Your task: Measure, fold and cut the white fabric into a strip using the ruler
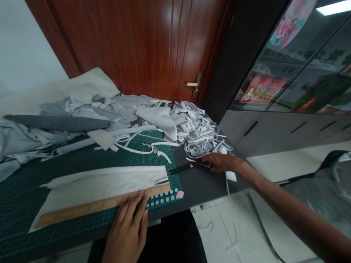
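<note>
My left hand lies with fingers stretched out, its fingertips on the edge of a wooden ruler. The ruler rests along the near edge of a white fabric piece, which is spread on a green cutting mat. To the right, my right hand is closed around the handles of black scissors. The scissor blades point left, their tips close to the fabric's right end. A narrow strip at that end curls away from the piece. My right fingers partly hide the handles.
A heap of grey and white fabric scraps covers the back of the table. Loose strips lie on the mat. A small pink piece sits at the mat's corner. Behind stands a wooden door; at right are cabinets and a chair.
</note>
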### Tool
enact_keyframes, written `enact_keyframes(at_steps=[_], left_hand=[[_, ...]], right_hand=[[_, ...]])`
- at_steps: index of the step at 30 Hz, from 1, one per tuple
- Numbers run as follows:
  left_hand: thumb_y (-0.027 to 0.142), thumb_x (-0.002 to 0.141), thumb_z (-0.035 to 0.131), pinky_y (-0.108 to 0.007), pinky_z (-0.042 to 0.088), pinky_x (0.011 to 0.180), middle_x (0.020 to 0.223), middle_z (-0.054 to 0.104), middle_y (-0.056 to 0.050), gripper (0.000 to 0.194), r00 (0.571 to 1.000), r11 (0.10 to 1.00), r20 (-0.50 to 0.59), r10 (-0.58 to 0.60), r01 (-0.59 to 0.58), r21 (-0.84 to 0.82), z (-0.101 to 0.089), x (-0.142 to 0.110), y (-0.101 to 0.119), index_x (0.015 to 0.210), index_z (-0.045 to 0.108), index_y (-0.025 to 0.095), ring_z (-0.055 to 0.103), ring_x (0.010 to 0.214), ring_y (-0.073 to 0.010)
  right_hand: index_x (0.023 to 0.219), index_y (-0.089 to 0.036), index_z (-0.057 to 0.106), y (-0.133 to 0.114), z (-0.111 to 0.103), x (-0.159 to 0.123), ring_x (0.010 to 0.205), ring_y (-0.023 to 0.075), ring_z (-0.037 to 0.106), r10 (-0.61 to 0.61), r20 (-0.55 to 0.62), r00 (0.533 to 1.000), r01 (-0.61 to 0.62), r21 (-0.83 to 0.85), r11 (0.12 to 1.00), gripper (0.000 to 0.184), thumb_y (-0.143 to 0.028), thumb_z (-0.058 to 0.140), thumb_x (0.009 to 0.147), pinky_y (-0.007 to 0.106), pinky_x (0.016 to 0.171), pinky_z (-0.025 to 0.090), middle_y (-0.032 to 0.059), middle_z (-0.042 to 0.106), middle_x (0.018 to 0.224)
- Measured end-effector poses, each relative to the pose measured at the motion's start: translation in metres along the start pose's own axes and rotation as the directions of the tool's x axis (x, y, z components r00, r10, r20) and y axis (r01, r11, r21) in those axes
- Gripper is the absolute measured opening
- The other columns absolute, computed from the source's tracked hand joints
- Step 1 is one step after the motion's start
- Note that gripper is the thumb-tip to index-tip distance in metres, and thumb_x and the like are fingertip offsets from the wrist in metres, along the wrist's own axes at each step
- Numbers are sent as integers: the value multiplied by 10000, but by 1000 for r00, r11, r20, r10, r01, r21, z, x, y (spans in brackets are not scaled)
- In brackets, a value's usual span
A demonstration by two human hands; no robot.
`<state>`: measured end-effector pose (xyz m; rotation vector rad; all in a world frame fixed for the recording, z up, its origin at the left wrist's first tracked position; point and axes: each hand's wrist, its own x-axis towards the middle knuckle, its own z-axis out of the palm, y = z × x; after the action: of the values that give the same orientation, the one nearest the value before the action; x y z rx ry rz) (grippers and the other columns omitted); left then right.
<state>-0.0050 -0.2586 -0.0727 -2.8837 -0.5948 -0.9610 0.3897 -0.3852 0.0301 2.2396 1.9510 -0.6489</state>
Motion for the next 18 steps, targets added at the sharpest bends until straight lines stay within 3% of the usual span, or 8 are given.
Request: enact_keyframes(at_steps=[7,18], left_hand=[[307,1017,456,-473,474,1086,1431,634,-90,565,1000,999,-10,-17,16,-32,3,0,-1,1575,416,225,591,1281,-296],[310,1027,441,-464,474,1076,1425,633,-90,587,1000,1000,-16,-14,13,-26,1,1,0,1603,360,229,592,1273,-294]], right_hand=[[915,-172,682,-5,1,-6,839,198,658,-12,-43,999,9,-74,997,122,-140,712,800,264,697,424,42,716,918],[1137,-157,717,-20,7,-17,981,265,719,70,-55,996,-76,-119,990,286,-214,725,856,300,788,499,113,764,1050]])
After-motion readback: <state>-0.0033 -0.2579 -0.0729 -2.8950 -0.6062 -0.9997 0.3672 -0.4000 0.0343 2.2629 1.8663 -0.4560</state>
